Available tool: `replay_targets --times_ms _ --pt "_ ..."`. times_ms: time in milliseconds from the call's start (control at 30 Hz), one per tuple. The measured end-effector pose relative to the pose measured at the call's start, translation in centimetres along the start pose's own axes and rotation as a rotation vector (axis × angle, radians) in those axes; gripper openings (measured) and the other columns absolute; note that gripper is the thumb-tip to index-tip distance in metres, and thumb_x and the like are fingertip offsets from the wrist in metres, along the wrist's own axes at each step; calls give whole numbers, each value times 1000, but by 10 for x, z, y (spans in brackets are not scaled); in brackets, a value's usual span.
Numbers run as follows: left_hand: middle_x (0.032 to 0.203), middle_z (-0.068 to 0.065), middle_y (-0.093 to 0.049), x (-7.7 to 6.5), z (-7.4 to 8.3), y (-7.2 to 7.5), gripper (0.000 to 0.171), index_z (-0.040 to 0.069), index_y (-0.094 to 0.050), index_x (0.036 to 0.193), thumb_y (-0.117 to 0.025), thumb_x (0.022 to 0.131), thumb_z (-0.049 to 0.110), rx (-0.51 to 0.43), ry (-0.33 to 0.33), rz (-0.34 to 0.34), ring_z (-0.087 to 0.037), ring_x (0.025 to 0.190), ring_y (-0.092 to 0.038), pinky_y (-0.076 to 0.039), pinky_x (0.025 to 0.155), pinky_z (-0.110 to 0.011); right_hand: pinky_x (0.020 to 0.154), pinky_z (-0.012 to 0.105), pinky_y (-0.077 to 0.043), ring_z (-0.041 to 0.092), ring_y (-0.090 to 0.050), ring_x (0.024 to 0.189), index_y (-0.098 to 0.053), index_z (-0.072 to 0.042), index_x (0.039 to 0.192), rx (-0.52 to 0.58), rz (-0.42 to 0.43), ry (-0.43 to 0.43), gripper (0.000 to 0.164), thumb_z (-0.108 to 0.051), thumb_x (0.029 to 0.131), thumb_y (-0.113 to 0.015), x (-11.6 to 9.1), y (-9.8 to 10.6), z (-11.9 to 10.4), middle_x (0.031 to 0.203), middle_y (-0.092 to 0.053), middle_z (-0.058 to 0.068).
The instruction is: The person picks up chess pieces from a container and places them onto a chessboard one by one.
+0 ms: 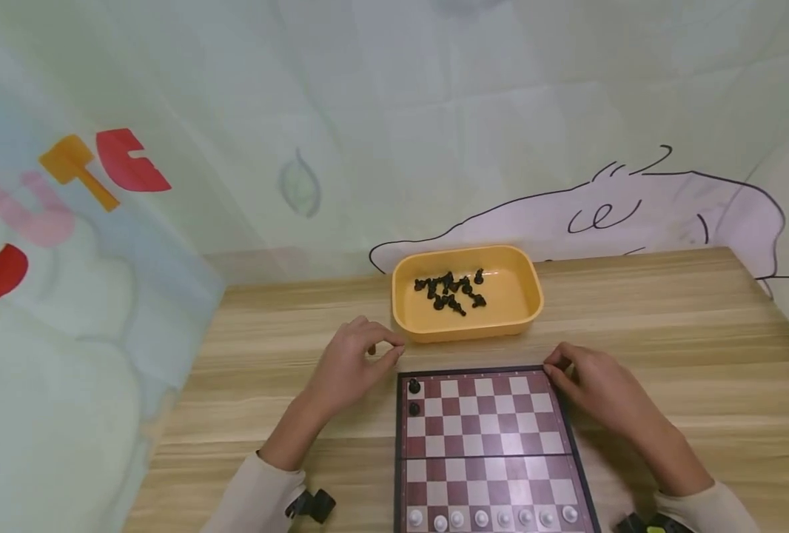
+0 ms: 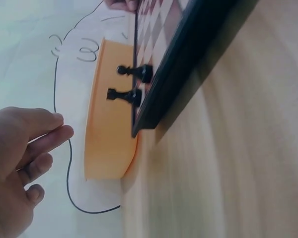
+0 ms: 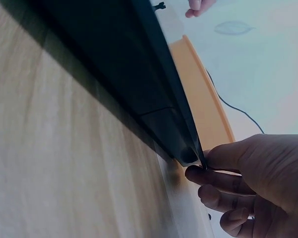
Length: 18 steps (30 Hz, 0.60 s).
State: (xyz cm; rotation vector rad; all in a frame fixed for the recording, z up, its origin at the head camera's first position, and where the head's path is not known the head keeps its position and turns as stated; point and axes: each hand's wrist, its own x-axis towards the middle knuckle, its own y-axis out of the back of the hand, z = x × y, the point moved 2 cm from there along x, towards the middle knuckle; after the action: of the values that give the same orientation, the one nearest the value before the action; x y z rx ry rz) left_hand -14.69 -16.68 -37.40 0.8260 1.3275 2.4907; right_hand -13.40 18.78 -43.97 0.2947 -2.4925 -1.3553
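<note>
A folding chessboard (image 1: 491,454) lies on the table. My right hand (image 1: 597,385) pinches its far right corner between thumb and index finger, as the right wrist view shows close up. My left hand (image 1: 354,363) hovers left of the board's far left corner, thumb and index fingertips together; nothing shows between them in the left wrist view. A black rook (image 2: 124,95) stands on the far left corner square, with a black pawn (image 2: 135,73) on the square nearer me. White pawns (image 1: 481,518) form a row towards the near side.
Beyond the board stands a yellow plastic tray (image 1: 531,296) with several black chess pieces (image 1: 449,283) heaped in its left half. Behind the wooden table (image 1: 288,311) hangs a printed backdrop (image 1: 234,148).
</note>
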Motion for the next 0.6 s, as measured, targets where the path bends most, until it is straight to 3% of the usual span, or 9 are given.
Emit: replay_targets --times_ms 167,300,600 --pt "85 16 -64 14 -11 7 9 20 -73 92 -71 84 24 9 40 11 -12 69 -46 -40 58 -28 60 31 -47 6 -55 70 -62 -20 92 4 6 7 4 -23 89 -64 2 3 -2 80 -63 -12" --pt "87 13 -64 26 -21 8 11 18 -73 94 -69 86 24 -8 68 -18 -15 70 -49 -41 57 -29 59 31 -47 5 -55 69 -63 -19 91 3 0 9 5 -23 89 -65 3 3 -4 79 -62 -12" --pt "87 14 -63 57 -32 5 11 23 -73 94 -66 87 28 24 113 -67 -12 69 -46 -40 59 -30 60 33 -48 7 -58 72 -62 -19 91 -2 9 15 5 -23 88 -65 0 1 0 81 -64 -10"
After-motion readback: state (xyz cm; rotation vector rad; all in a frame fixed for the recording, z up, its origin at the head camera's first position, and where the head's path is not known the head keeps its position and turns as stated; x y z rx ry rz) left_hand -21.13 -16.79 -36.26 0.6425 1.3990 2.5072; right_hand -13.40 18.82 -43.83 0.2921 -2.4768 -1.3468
